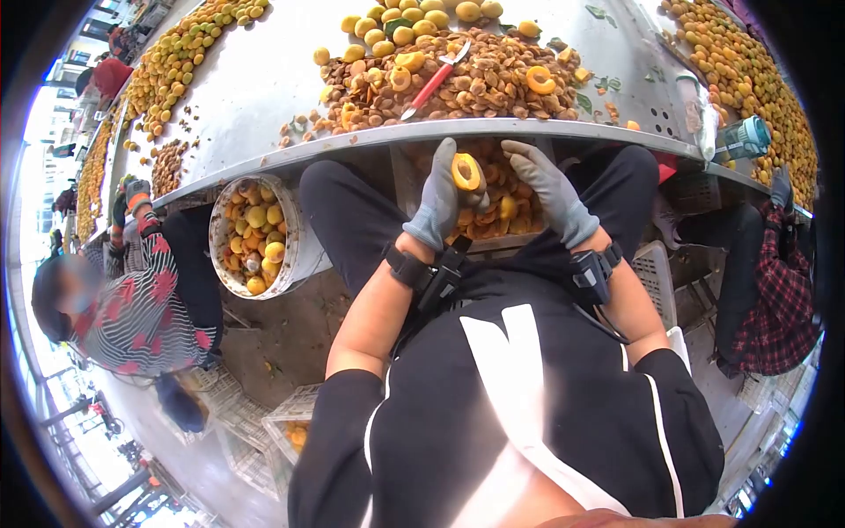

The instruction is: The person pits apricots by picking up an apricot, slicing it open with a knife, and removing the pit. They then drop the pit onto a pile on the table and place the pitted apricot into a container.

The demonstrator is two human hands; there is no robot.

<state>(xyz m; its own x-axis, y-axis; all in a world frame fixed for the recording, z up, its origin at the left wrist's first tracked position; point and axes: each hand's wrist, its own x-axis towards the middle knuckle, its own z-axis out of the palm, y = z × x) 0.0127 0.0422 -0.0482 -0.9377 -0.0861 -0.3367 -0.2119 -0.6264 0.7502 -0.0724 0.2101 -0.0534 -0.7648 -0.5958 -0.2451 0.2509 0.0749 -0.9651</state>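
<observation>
My left hand [443,195], in a grey glove, holds an apricot half [466,172] with its cut face and hollow showing. Just to the right is my right hand [543,187], also gloved, with its fingers apart and nothing visible in them. Below and between both hands, a crate of apricot halves [508,209] stands under the table edge. On the metal table [563,129], a red-handled knife [433,85] lies across a heap of brown pits [480,84]. Whole apricots [414,22] are piled behind the pits, and another cut half [540,80] rests on the heap.
A white bucket [302,231] of apricots stands at the left. Further left sits a person in a patterned top [145,308]; another in a checked shirt [775,308] is at the right. A teal-lidded container [744,138] lies near the table's right edge.
</observation>
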